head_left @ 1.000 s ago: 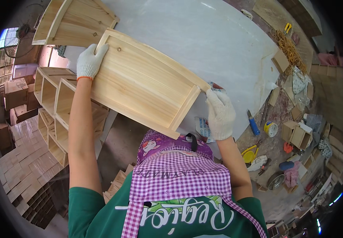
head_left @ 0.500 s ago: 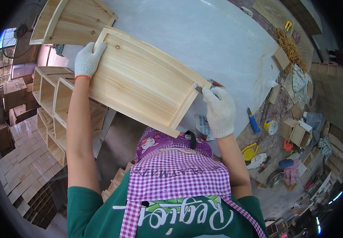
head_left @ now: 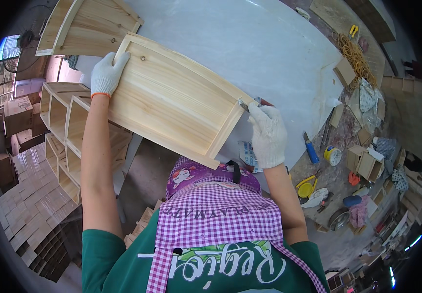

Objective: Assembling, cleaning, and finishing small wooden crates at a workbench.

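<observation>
Clearly your gloved left hand [head_left: 107,73] clasps the far corner of the stiff, light pine tray [head_left: 172,100] tilted over the white desk [head_left: 269,53], while your right hand [head_left: 268,134] pinches a small tool at its rim, so hold the rails.

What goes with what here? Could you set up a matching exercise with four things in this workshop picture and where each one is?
Things:
1. pale shallow wooden tray
2. left hand in a white knit glove
3. right hand in a white knit glove
4. blue-handled tool

Places:
A. at the tray's right end, holding a small metal tool
B. lying on the stained bench to the right
C. on the tray's far left corner
D. tilted over the white tabletop, between both hands

Pairs: 1-D, 2-C, 3-A, 4-B
</observation>
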Tool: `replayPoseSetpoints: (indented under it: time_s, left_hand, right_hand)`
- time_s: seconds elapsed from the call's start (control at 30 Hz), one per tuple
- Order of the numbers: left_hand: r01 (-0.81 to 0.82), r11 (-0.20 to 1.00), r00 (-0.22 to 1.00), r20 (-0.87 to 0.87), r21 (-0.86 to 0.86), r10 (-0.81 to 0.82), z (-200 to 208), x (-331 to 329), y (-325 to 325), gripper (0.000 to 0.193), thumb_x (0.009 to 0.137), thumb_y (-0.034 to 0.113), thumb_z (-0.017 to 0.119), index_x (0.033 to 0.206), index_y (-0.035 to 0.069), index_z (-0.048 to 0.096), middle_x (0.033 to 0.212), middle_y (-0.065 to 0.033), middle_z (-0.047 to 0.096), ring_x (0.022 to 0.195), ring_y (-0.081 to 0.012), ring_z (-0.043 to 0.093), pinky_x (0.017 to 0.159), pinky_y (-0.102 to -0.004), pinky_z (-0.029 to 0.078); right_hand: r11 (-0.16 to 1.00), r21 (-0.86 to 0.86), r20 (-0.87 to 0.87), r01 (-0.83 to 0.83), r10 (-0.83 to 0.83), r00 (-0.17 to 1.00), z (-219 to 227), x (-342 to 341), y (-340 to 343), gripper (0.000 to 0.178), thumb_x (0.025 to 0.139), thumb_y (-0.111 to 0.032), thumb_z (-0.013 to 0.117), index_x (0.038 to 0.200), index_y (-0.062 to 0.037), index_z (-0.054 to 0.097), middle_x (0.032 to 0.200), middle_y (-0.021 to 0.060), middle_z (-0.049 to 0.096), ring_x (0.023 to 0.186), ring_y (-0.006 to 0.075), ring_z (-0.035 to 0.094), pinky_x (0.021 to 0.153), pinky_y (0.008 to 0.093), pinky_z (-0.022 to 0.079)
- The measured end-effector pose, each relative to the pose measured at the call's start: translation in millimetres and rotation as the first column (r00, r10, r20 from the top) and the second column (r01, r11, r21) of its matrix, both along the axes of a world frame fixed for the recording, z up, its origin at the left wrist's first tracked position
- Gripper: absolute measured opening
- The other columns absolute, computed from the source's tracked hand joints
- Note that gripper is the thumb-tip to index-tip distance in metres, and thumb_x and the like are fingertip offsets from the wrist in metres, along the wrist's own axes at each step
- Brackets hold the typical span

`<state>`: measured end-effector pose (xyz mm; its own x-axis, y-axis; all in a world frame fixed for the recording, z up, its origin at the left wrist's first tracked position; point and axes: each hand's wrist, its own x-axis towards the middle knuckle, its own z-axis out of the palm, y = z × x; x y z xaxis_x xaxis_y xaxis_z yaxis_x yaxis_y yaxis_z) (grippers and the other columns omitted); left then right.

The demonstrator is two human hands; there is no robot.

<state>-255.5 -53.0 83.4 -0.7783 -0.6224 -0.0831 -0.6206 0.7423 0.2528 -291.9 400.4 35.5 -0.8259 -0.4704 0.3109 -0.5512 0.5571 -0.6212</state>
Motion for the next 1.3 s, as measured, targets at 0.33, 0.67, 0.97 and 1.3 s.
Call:
replayPoseSetpoints:
  time_s: [0.33, 0.67, 0.97, 1.3]
  left_hand:
    - [-0.004, 1.0, 1.0, 0.018, 0.016, 0.004, 0, 0, -1, 0.065, 0.093, 0.064, 0.058, 0.107, 0.002, 0.072, 0.098, -0.0278, 0.071, 0.094, -0.0451, 0.068, 0.086, -0.0481, 0.051]
    - [0.002, 1.0, 1.0, -0.005, 0.012, -0.002, 1, 1, 0, 0.065, 0.093, 0.065, 0.059, 0.106, 0.002, 0.072, 0.099, -0.0275, 0.072, 0.095, -0.0451, 0.068, 0.086, -0.048, 0.052]
    - [0.048, 0.998, 0.995, -0.086, 0.029, -0.045, -6, 2, -4, 0.059, 0.095, 0.059, 0.062, 0.097, 0.0, 0.068, 0.091, -0.0291, 0.067, 0.083, -0.0473, 0.061, 0.079, -0.0471, 0.05]
    - [0.081, 0.996, 0.992, -0.099, 0.04, -0.077, -9, 6, -11, 0.055, 0.1, 0.052, 0.062, 0.097, -0.003, 0.066, 0.084, -0.0268, 0.064, 0.072, -0.0308, 0.052, 0.076, -0.0414, 0.048]
  right_hand:
    - [0.984, -0.146, 0.126, -0.099, 0.118, 0.985, -3, 0, 8, 0.038, 0.08, -0.003, 0.073, 0.117, -0.0129, 0.073, 0.098, 0.0071, 0.068, 0.092, 0.0299, 0.066, 0.085, 0.0437, 0.05]
    - [0.997, 0.055, 0.024, -0.057, 0.056, 0.998, 3, -9, 0, 0.035, 0.083, -0.004, 0.07, 0.116, -0.0131, 0.074, 0.098, 0.0083, 0.067, 0.093, 0.0311, 0.066, 0.082, 0.0433, 0.052]
    - [0.998, -0.052, -0.031, 0.042, -0.043, 0.999, 8, -4, -2, 0.036, 0.084, -0.002, 0.07, 0.118, -0.0119, 0.073, 0.098, 0.0115, 0.067, 0.091, 0.0308, 0.067, 0.078, 0.0399, 0.055]
    - [0.95, -0.278, 0.376, 0.145, -0.032, 0.926, 5, 37, 3, 0.024, 0.097, -0.009, 0.062, 0.119, -0.005, 0.07, 0.095, 0.0085, 0.067, 0.092, 0.0255, 0.068, 0.08, 0.0385, 0.054]
